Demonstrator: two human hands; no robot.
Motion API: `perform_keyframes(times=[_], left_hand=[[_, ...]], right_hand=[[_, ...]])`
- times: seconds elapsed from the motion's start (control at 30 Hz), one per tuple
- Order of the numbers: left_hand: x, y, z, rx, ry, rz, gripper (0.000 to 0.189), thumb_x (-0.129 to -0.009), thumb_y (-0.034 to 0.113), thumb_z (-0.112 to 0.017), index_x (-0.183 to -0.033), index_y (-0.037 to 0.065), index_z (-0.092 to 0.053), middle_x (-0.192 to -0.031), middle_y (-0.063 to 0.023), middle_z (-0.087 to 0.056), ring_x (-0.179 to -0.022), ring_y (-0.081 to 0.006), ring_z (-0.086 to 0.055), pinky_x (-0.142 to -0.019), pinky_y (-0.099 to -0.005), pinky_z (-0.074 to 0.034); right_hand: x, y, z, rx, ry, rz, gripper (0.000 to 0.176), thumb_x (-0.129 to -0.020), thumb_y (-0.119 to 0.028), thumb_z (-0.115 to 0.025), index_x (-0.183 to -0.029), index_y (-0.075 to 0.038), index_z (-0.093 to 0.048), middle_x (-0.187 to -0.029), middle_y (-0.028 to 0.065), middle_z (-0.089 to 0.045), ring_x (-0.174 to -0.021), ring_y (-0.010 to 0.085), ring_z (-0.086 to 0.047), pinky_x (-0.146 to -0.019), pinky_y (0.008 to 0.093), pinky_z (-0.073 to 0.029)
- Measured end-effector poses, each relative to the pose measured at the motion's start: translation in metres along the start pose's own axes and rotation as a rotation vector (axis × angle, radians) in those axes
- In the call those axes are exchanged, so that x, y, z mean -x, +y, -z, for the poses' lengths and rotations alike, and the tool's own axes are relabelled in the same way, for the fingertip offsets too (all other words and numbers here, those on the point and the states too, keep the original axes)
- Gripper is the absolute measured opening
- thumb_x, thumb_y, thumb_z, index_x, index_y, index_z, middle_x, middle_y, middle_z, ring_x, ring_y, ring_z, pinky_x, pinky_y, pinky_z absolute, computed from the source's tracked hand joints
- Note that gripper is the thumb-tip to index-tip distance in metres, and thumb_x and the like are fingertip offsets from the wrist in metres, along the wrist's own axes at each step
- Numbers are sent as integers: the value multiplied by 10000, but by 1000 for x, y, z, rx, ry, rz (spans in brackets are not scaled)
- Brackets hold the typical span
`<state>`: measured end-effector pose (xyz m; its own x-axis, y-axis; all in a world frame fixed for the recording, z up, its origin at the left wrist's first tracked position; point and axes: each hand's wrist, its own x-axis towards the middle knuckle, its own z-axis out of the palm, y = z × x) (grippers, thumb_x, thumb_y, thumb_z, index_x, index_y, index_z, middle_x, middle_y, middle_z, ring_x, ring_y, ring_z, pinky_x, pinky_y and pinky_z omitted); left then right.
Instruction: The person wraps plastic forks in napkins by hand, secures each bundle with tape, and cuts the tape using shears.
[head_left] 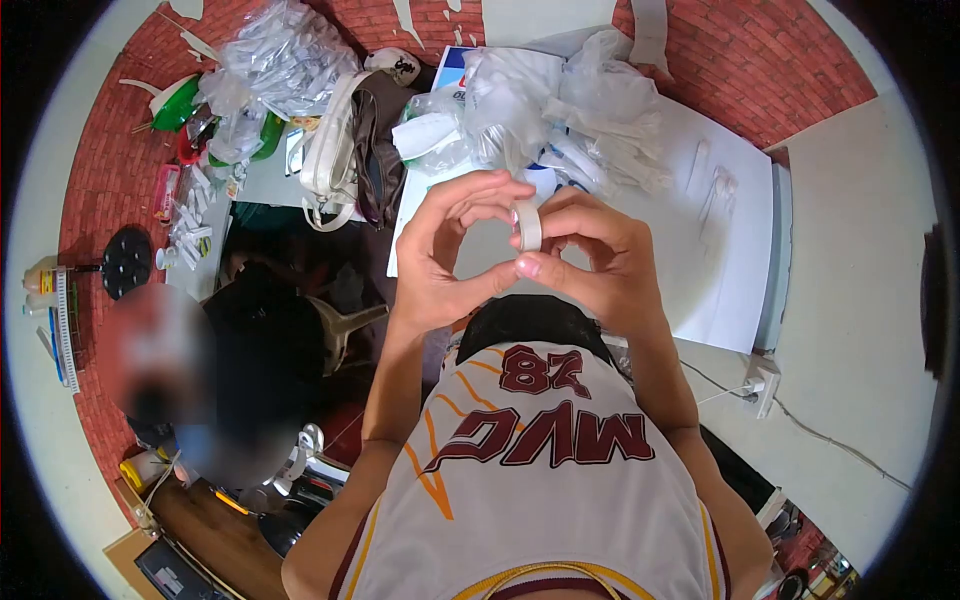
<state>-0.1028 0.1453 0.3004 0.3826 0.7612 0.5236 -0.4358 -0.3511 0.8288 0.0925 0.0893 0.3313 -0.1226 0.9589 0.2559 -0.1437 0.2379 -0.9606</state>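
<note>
A small, narrow roll of whitish tape [530,226] is held up in front of my chest, over the near edge of the white table. My left hand [445,255] curls round from the left, with its index finger at the top of the roll and its thumb near the bottom. From the other side my right hand [605,250] pinches the roll between thumb and fingers. The two thumb tips come close together beneath it. Whether a loose end of tape is lifted is too small to see.
Clear plastic bags [510,100] with white items lie at the table's back. A white bag [335,150] and a dark brown bag [380,140] stand left. Another person [250,370] sits at left near a plastic chair [345,335]. A wall socket [762,385] with cables is right.
</note>
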Motion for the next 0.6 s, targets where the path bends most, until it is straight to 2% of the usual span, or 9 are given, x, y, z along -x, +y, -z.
perform_keyframes(times=[0.23, 0.33, 0.43, 0.53, 0.6], left_hand=[[-2, -6, 2, 12, 7, -37, 704, -845, -49, -899, -1444, -14, -531, -1368, -226, -718, -1139, -224, -714, -1020, -388, -565], [-3, -5, 2, -38, -12, -58, 693, -852, -78, -877, -1442, -6, -520, -1339, -217, -736, -1174, -237, -718, -1018, -395, -570], [-2, -1, 5, -129, -48, -37, 654, -869, -35, -888, -1410, 19, -524, -1307, -248, -740, -1231, -298, -719, -1071, -433, -568], [-7, -7, 8, -170, -145, -152, 600, -852, -147, -823, -1382, -19, -573, -1358, -227, -719, -1280, -263, -693, -1023, -397, -576], [-6, -4, -4, -54, -26, -68, 598, -839, -132, -840, -1372, -26, -591, -1374, -231, -694, -1266, -253, -688, -1027, -391, -572]], right_hand=[[-3, -4, -3, 36, 39, -16, 163, -928, -86, -868, -1054, -17, -790, -995, 32, -702, -838, 83, -630, -742, 260, -500], [0, -1, 5, 58, -19, -36, 160, -924, 32, -810, -1081, 37, -783, -1082, 116, -740, -988, 173, -677, -865, 314, -553], [-2, -1, 0, 14, 26, 40, 113, -949, -63, -841, -1001, 0, -763, -954, 31, -684, -840, 90, -607, -753, 265, -482], [-1, 1, 0, -44, 59, 18, 101, -956, -55, -831, -1018, 2, -776, -982, 36, -695, -861, 93, -616, -766, 266, -485], [-3, -3, -1, -22, 60, 11, 115, -955, -42, -825, -1051, 3, -781, -1003, 42, -701, -877, 96, -627, -768, 266, -488]])
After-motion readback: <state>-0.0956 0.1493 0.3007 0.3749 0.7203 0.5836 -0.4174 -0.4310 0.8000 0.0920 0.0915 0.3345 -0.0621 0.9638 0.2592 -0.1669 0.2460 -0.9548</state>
